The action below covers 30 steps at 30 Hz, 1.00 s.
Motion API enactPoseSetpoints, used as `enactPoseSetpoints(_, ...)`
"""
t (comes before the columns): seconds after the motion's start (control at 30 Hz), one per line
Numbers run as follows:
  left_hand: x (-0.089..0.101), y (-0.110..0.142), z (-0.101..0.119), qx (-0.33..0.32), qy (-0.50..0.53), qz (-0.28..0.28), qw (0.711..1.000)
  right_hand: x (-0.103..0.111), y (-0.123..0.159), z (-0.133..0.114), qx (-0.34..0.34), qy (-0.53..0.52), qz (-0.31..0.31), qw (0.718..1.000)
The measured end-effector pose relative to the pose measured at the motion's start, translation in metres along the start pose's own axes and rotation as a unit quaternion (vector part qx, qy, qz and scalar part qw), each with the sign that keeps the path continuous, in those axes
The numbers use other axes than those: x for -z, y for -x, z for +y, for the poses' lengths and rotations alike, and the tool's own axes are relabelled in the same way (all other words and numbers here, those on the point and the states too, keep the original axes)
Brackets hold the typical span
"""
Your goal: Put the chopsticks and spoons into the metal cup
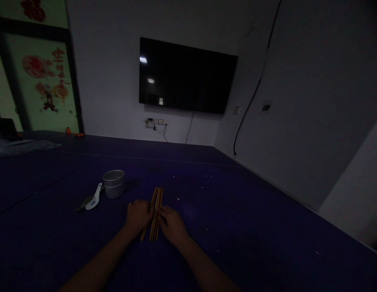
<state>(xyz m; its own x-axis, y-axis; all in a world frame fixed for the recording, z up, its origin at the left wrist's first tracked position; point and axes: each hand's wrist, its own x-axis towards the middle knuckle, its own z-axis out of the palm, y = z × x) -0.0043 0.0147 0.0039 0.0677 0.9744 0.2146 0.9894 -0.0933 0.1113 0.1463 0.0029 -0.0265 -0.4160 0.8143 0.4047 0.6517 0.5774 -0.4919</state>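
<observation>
Several brown wooden chopsticks (155,217) lie in a loose bundle on the dark blue surface, pointing away from me. My left hand (138,214) is closed at the bundle's left side, its thumb and fingertips against the sticks. From the right, my right hand (173,226) pinches in at the same bundle with bent fingers. At the near end one stick angles a little apart from the others. Left of my hands stands a grey metal cup (114,187). A white spoon (95,197) leans beside it, with a darker metal spoon (84,203) partly behind.
Small white scraps (178,199) are scattered to the right. Against the back wall hang a television (188,77) and, below it, sockets with cables (158,122). A black cable (251,103) dangles at the right wall. Clear plastic sheeting (27,147) lies far left, near orange objects (79,135).
</observation>
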Motion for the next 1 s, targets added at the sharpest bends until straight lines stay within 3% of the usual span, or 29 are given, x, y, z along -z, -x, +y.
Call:
enactPoseSetpoints(0.57, 0.0068, 0.0006, 0.0068, 0.038, -0.015, -0.032, 0.999, -0.0008, 0.0012, 0.0007, -0.005, 0.005, 0.005, 1.0)
enactPoseSetpoints(1.0, 0.0062, -0.0013, -0.0018, 0.014, 0.017, -0.051, 0.998, 0.0007, 0.0013, -0.0009, 0.003, -0.006, 0.006, 1.0)
